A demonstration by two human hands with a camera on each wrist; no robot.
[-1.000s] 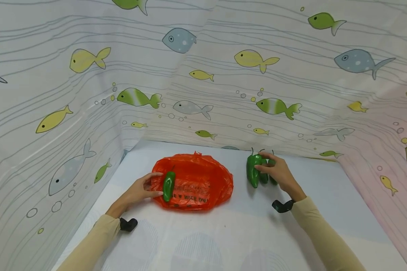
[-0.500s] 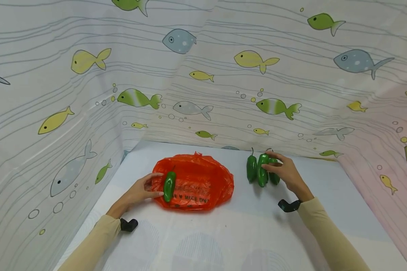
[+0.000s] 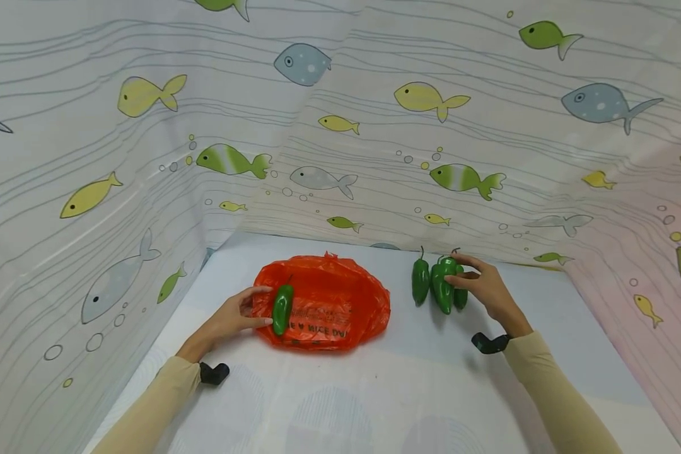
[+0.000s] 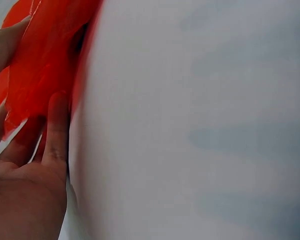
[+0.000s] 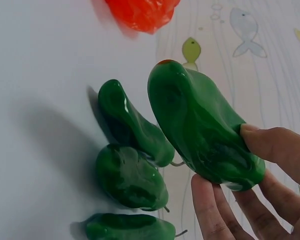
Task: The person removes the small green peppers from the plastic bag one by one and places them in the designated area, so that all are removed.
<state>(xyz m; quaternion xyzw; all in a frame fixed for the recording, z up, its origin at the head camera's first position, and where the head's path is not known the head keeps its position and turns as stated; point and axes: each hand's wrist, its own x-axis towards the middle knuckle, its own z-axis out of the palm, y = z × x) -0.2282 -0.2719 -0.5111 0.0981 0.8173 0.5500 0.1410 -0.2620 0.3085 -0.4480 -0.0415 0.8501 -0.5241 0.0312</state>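
Observation:
My right hand point(image 3: 482, 287) grips a glossy green chili pepper point(image 5: 200, 130), thumb on one side and fingers on the other. It is lifted above several more green peppers on the white surface, such as the one at the left of the group point(image 3: 421, 282). My left hand point(image 3: 235, 317) holds the left side of a crinkled red plastic bag point(image 3: 369, 315), and its fingers point(image 4: 56, 135) reach in at the plastic in the left wrist view. Near those fingertips, a single green pepper point(image 3: 282, 309) lies over the bag's left part, stem pointing back.
Fish-printed cloth walls point(image 3: 374, 145) enclose the white tabletop point(image 3: 363, 391) at the back and both sides. Each wrist wears a black camera mount, one by the left sleeve point(image 3: 214, 373) and one by the right point(image 3: 490, 343). Dark print is visible on the bag.
My right hand has shifted right with the pepper it holds, uncovering the leftmost pepper of the group. My left hand, the bag and the pepper on it stay about where they were.

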